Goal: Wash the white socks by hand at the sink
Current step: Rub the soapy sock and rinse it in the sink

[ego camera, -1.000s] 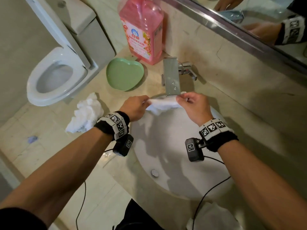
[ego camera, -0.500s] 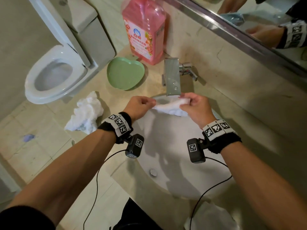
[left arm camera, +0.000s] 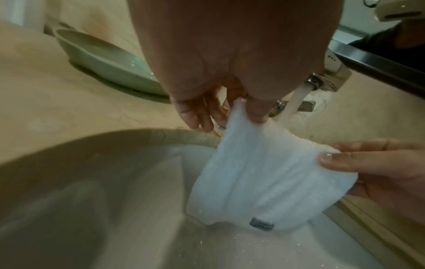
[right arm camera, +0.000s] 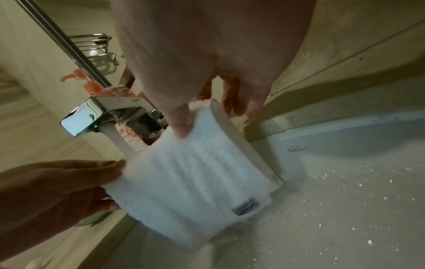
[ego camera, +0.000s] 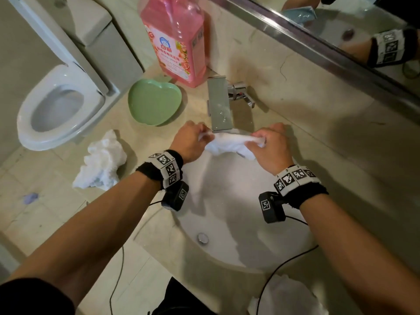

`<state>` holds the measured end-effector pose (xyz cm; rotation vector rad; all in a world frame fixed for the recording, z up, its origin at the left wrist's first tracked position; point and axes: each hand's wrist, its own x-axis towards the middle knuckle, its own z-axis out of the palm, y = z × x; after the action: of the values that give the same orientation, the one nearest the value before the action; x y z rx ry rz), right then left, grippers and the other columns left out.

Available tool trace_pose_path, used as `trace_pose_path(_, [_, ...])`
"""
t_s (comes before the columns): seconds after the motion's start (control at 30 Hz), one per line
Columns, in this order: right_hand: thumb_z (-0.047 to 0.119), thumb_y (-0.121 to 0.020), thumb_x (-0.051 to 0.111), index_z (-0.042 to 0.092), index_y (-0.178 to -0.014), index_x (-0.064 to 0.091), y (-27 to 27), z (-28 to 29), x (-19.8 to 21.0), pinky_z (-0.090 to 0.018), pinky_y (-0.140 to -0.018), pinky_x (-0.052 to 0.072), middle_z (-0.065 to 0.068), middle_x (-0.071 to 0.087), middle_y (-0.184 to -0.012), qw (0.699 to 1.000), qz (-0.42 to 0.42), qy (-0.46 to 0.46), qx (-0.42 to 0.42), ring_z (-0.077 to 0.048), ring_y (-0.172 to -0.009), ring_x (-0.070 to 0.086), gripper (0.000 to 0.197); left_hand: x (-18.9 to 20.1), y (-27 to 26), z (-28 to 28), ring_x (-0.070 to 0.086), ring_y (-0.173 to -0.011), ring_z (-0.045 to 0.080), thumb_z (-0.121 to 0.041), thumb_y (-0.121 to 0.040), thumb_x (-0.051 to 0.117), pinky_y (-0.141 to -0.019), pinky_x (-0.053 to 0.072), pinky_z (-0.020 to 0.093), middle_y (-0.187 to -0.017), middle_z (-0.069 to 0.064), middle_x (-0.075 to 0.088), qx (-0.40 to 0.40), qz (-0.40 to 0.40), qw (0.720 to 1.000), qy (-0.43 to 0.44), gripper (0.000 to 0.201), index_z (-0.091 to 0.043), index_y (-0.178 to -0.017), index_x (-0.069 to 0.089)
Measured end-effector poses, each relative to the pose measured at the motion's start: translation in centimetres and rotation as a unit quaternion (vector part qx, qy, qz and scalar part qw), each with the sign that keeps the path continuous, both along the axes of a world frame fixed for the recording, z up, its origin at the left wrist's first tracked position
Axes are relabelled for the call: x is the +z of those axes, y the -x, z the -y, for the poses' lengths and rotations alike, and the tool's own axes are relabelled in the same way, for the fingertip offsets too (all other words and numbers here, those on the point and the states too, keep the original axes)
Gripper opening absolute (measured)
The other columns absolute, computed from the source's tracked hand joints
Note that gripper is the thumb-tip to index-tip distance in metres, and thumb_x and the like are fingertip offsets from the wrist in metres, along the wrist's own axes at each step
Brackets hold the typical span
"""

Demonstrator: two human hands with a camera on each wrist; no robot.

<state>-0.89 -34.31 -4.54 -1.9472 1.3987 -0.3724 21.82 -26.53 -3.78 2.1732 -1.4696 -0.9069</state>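
Observation:
A white sock (ego camera: 229, 144) hangs stretched between my two hands over the back of the white sink basin (ego camera: 238, 219), right under the chrome faucet (ego camera: 219, 103). My left hand (ego camera: 193, 140) pinches one top corner of the sock (left arm camera: 260, 174) between thumb and fingers. My right hand (ego camera: 270, 146) pinches the other corner of the sock (right arm camera: 190, 182). Water runs from the faucet (right arm camera: 92, 118) onto the sock's upper edge. A small grey label sits at the sock's lower edge. Another crumpled white sock (ego camera: 102, 162) lies on the counter to the left.
A pink detergent bottle (ego camera: 175, 39) and a green heart-shaped dish (ego camera: 154, 103) stand behind the sink on the left. A toilet (ego camera: 59, 105) is at the far left. A mirror (ego camera: 341, 26) runs along the wall. White cloth (ego camera: 286, 296) lies at the counter's front edge.
Both hands have spread the sock a little wider under the faucet and shifted it slightly; their hold on it is the same.

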Motion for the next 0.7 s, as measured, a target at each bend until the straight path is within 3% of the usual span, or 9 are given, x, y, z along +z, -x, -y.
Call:
trace_pose_path(0.13, [0.031,-0.088,0.068,0.018,-0.087,0.060,-1.0,0.0,-0.9,-0.029,-0.071,0.040,0.005,0.060,-0.081,0.996,0.004,-0.075,-0.038,-0.026,-0.085,0.060,0.016,0.3,0.2,-0.3,0.049,-0.082,0.023,-0.030,-0.101,0.053,-0.066,0.029,0.024,-0.094,0.005,0.054,0.018,-0.043,0.999,0.011,0.021,-0.010,-0.096,0.054])
trace_pose_path(0.2, [0.027,-0.089,0.067,0.019,-0.086,0.057,-2.4,-0.6,-1.2,-0.031,-0.067,0.046,-0.001,0.065,-0.082,0.987,0.064,-0.124,-0.077,-0.029,-0.083,0.063,0.013,0.2,0.6,-0.2,0.051,-0.079,0.025,-0.033,-0.100,0.053,-0.064,0.032,0.030,-0.090,0.005,0.058,0.042,-0.058,0.997,-0.003,0.025,-0.009,-0.096,0.052])
trace_pose_path(0.27, [0.022,-0.087,0.071,0.023,-0.091,0.057,-4.0,-1.5,-1.0,-0.028,-0.069,0.051,-0.003,0.070,-0.094,0.978,0.113,-0.152,-0.091,-0.023,-0.088,0.066,0.014,0.0,1.0,-0.1,0.052,-0.078,0.022,-0.036,-0.098,0.056,-0.061,0.035,0.031,-0.087,0.002,0.059,0.077,-0.080,0.994,-0.012,0.024,-0.013,-0.091,0.052])
trace_pose_path(0.4, [0.018,-0.071,0.088,0.020,-0.123,0.049,-6.8,-2.9,-0.9,-0.024,-0.080,0.052,-0.002,0.066,-0.117,0.976,0.119,-0.185,-0.002,-0.014,-0.100,0.064,0.065,-0.2,1.3,-0.6,0.064,-0.076,0.013,-0.042,-0.091,0.063,-0.075,0.050,0.033,-0.079,-0.007,0.068,0.131,-0.195,0.971,-0.045,0.020,-0.025,-0.083,0.058])
trace_pose_path(0.5, [0.012,-0.074,0.084,0.013,-0.126,0.063,-7.9,-2.7,-1.1,-0.027,-0.084,0.051,-0.009,0.069,-0.113,0.989,0.048,-0.116,0.073,-0.025,-0.105,0.067,0.056,0.3,1.6,-1.1,0.069,-0.089,0.013,-0.054,-0.077,0.065,-0.084,0.053,0.036,-0.085,-0.009,0.075,0.110,-0.251,0.958,-0.078,0.032,-0.026,-0.091,0.069])
trace_pose_path(0.53, [0.008,-0.077,0.080,0.012,-0.122,0.066,-7.9,-2.3,-1.0,-0.027,-0.082,0.051,-0.010,0.070,-0.111,0.990,0.046,-0.116,0.070,-0.027,-0.104,0.067,0.047,0.5,1.4,-1.2,0.068,-0.092,0.014,-0.050,-0.077,0.064,-0.083,0.052,0.034,-0.091,-0.009,0.074,0.114,-0.274,0.952,-0.078,0.027,-0.027,-0.091,0.069])
trace_pose_path(0.6, [0.002,-0.079,0.071,0.015,-0.115,0.065,-7.4,-1.6,-1.0,-0.030,-0.079,0.054,-0.006,0.071,-0.105,0.983,0.075,-0.169,0.025,-0.026,-0.101,0.067,0.039,0.7,0.5,-1.4,0.062,-0.096,0.018,-0.023,-0.083,0.058,-0.075,0.048,0.029,-0.100,-0.003,0.068,0.139,-0.329,0.933,-0.051,0.012,-0.024,-0.096,0.060])
trace_pose_path(0.67, [-0.003,-0.078,0.062,0.022,-0.109,0.065,-6.4,-1.1,-1.0,-0.030,-0.077,0.054,0.000,0.071,-0.101,0.972,0.096,-0.212,-0.009,-0.021,-0.097,0.066,0.040,0.4,-1.0,-1.9,0.055,-0.106,0.021,-0.003,-0.084,0.059,-0.077,0.047,0.025,-0.116,0.001,0.059,0.104,-0.303,0.947,-0.034,0.033,-0.019,-0.112,0.049])
trace_pose_path(0.7, [-0.005,-0.076,0.059,0.026,-0.107,0.067,-5.9,-1.0,-1.0,-0.030,-0.077,0.055,0.004,0.071,-0.099,0.968,0.109,-0.225,-0.020,-0.016,-0.095,0.066,0.044,0.0,-1.5,-2.2,0.051,-0.116,0.022,-0.002,-0.082,0.067,-0.086,0.047,0.026,-0.128,0.003,0.053,0.046,-0.257,0.964,-0.044,0.051,-0.018,-0.125,0.045])
